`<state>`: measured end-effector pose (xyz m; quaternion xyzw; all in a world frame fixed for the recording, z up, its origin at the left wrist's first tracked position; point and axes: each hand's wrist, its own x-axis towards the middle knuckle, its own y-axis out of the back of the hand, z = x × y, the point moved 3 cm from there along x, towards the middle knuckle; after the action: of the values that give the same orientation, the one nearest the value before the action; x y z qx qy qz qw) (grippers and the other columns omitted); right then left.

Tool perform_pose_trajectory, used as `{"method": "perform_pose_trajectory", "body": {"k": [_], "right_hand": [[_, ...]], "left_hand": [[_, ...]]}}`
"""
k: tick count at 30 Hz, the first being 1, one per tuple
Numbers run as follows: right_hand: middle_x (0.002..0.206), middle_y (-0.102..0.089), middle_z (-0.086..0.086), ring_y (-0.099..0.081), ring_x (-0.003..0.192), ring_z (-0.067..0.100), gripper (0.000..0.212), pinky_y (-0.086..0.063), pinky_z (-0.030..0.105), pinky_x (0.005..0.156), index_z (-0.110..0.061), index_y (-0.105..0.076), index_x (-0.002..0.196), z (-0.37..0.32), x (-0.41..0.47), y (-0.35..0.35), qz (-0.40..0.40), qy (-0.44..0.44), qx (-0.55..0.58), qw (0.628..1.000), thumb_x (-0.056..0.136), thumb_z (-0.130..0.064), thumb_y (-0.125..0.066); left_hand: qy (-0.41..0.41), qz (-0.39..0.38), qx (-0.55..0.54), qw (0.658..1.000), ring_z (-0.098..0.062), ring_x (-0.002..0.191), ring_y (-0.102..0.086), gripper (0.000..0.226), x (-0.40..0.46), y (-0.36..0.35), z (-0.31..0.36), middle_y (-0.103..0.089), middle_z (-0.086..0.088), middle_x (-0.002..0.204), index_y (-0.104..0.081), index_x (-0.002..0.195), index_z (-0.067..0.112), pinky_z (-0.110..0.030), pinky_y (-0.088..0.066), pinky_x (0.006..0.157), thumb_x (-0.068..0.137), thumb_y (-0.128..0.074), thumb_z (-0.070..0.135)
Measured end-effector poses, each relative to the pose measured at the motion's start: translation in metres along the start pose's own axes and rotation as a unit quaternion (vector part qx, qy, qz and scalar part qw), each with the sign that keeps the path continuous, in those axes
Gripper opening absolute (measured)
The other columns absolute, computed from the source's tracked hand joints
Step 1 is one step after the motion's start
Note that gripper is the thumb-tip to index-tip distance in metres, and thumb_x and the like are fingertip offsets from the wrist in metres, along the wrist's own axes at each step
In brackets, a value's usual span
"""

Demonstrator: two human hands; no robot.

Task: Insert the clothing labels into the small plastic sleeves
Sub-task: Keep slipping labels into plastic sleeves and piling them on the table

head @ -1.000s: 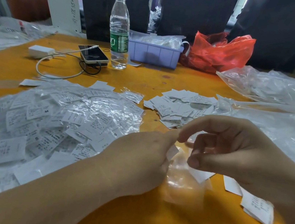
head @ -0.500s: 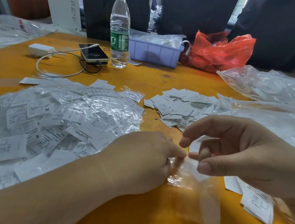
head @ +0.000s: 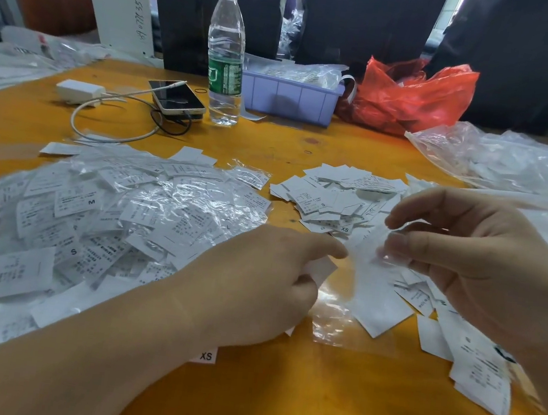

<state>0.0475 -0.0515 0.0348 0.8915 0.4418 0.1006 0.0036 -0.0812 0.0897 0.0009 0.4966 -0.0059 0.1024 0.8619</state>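
My left hand (head: 267, 275) rests low over the orange table (head: 277, 397), fingers curled round a small white label (head: 323, 269). To its right, my right hand (head: 473, 262) pinches the top of a clear plastic sleeve (head: 368, 253), motion-blurred, with a white label (head: 379, 306) hanging in or behind it. A heap of filled sleeves (head: 120, 209) covers the table on the left. Loose labels (head: 335, 199) lie piled just beyond my hands. More labels (head: 483, 377) lie under my right wrist.
A water bottle (head: 226, 53), a phone (head: 176, 97) with cable and a white charger (head: 80, 90) stand at the back left. A purple tray (head: 289, 97), a red bag (head: 414, 97) and clear plastic bags (head: 519, 165) sit further right. An XS label (head: 206, 356) pokes out by my left wrist.
My hands have drawn apart. My right hand has lifted the sleeve up and to the right, while my left hand has stayed low with a label.
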Motion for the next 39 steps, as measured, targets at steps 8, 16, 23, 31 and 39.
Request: {"method": "perform_pose_trajectory", "body": {"k": [8,16,23,31,39], "right_hand": [[0.071,-0.067,0.013,-0.064,0.068,0.027,0.018,-0.055,0.023,0.059,-0.011,-0.072,0.07,0.002,-0.001,-0.002,0.056,-0.001,-0.001,0.998,0.053,-0.007,-0.073],[0.071,-0.065,0.013,-0.066,0.064,0.024,0.029,-0.056,0.025,0.059,-0.002,-0.068,0.079,0.004,-0.003,-0.008,0.022,-0.013,0.061,0.998,0.05,-0.004,-0.075],[0.095,-0.064,0.016,-0.066,0.066,0.024,0.048,-0.06,0.035,0.071,-0.004,-0.07,0.094,0.008,-0.006,-0.022,-0.14,-0.071,0.153,0.976,0.051,0.013,-0.083],[0.105,-0.069,0.008,-0.066,0.065,0.025,0.057,-0.058,0.031,0.066,-0.022,-0.073,0.099,0.016,-0.006,-0.022,-0.065,-0.114,0.057,0.99,0.047,0.001,-0.082],[0.096,-0.071,0.004,-0.067,0.061,0.02,0.064,-0.058,0.032,0.071,-0.025,-0.075,0.094,0.009,-0.009,-0.026,-0.088,-0.073,0.022,0.993,0.037,0.001,-0.091]], "left_hand": [[0.002,-0.021,-0.008,1.0,0.01,0.048,-0.048,0.037,-0.002,0.001,0.004,-0.04,0.052,0.057,-0.056,0.121,0.046,-0.01,-0.029,0.039,0.094,-0.044,0.023],[-0.006,0.04,-0.064,0.997,-0.005,0.038,-0.043,0.056,0.001,0.008,0.0,-0.05,0.037,0.052,-0.034,0.135,0.053,-0.015,-0.032,0.038,0.094,-0.042,0.016],[0.003,0.112,-0.153,0.982,-0.01,0.049,-0.051,0.045,0.002,0.009,-0.003,-0.061,0.012,0.075,-0.041,0.118,0.054,-0.023,-0.041,0.041,0.092,-0.048,0.018],[-0.038,0.223,-0.202,0.953,-0.004,0.067,-0.062,0.044,0.0,0.017,0.001,-0.065,0.013,0.075,-0.048,0.118,0.038,-0.013,-0.047,0.057,0.086,-0.07,0.018],[-0.121,0.28,-0.066,0.95,-0.009,0.068,-0.054,0.016,-0.008,0.026,0.019,-0.056,0.017,0.073,-0.065,0.079,0.024,-0.015,-0.043,0.058,0.072,-0.073,0.012]]}}
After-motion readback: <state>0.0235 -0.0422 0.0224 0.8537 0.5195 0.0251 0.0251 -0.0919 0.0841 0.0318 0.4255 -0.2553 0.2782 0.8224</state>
